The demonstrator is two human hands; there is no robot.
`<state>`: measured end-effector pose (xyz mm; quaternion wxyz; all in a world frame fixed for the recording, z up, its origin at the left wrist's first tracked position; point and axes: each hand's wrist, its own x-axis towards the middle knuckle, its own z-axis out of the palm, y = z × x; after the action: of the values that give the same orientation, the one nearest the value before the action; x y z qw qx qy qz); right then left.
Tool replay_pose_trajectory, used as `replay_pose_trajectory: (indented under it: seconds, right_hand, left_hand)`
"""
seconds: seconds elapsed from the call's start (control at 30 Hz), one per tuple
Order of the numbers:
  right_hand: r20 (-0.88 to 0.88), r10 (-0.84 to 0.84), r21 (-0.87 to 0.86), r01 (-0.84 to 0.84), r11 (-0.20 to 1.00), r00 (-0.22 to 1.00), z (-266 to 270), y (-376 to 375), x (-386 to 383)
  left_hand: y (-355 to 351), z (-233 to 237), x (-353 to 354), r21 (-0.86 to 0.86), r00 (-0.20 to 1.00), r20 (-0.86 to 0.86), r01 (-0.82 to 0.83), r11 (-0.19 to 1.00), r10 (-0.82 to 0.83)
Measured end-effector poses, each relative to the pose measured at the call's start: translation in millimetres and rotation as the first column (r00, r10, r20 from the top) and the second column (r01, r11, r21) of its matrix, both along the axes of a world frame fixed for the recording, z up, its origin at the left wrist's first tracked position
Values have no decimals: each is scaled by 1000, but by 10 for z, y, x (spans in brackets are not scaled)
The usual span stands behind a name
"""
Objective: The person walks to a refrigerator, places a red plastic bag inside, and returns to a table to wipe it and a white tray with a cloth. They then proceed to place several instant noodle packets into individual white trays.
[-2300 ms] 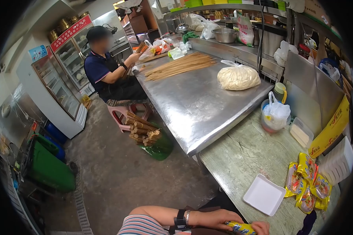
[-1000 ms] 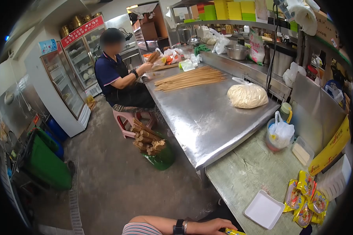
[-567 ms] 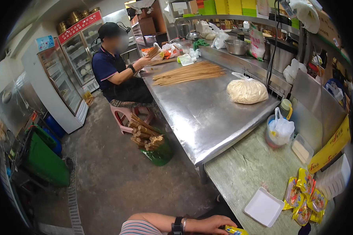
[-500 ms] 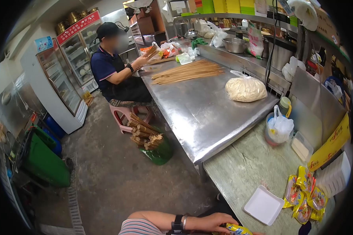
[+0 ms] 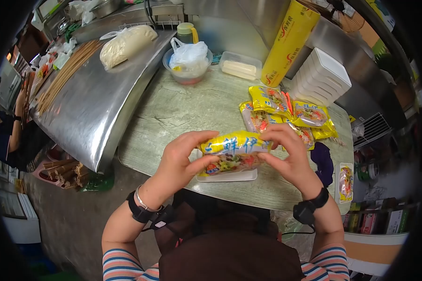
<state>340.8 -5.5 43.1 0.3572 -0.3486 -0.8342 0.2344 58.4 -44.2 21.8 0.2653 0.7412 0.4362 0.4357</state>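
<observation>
Held up between my two hands is a yellow food packet (image 5: 234, 152) with blue lettering and a printed picture of food. My left hand (image 5: 173, 157) pinches its left end, and my right hand (image 5: 293, 157) grips the right end, thumbs toward me. Below the packet, partly hidden by it, a shallow white tray (image 5: 234, 177) lies near the edge of the greenish table (image 5: 169, 110). A pile of similar yellow packets (image 5: 269, 99) lies beyond my right hand. Beside my right wrist is a dark purple cloth-like thing (image 5: 321, 161).
Behind the pile stand stacked white trays (image 5: 321, 77) and a long yellow box (image 5: 290, 42). A clear container (image 5: 240, 65) and a tub holding a plastic bag (image 5: 190, 58) sit farther back. Left is a steel table (image 5: 82, 117) with thin sticks (image 5: 70, 75); a person (image 5: 16, 126) is beside it.
My view has swung right and down to the greenish table. Both hands now hold the yellow packet above the white tray; earlier it was at the bottom edge of the view.
</observation>
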Motion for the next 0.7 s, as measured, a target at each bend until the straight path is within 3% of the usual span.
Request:
replay_pose_trajectory:
  seconds: [0.03, 0.1, 0.17, 0.23, 0.33, 0.37, 0.5, 0.57, 0.7]
  right_hand:
    - [-9, 14, -53, -15, 998, 1000, -75, 63, 3]
    - [-12, 21, -93, -22, 995, 1000, -262, 125, -11]
    - [42, 10, -206, -1, 979, 999, -484, 83, -18]
    - [93, 11, -229, 10, 973, 996, -689, 76, -13]
    - [196, -2, -26, 7, 1000, 981, -878, 63, -34]
    - [195, -11, -30, 17, 999, 981, -878, 50, -56]
    - [301, -104, 101, 77, 992, 948, -798, 8, -129]
    - [324, -156, 159, 108, 981, 933, -803, 12, -149]
    - [298, -131, 106, 104, 989, 946, -840, 27, -158]
  left_hand:
    - [16, -57, 15, 2, 1000, -2, 4, 1000, -4]
    - [24, -222, 39, -212, 993, 110, -22, 977, 46]
    - [30, -439, 44, -278, 997, 69, -10, 961, 30]
    - [56, -653, 83, -173, 975, -209, -110, 979, 73]
    - [53, -683, 142, -63, 924, -372, -125, 990, 93]
    - [39, -677, 163, -37, 888, -445, -145, 989, 113]
    - [24, -724, 197, 7, 851, -513, -127, 992, 113]
    - [15, -680, 220, 231, 776, -576, -146, 962, 256]
    - [6, -618, 242, 146, 819, -528, -174, 974, 225]
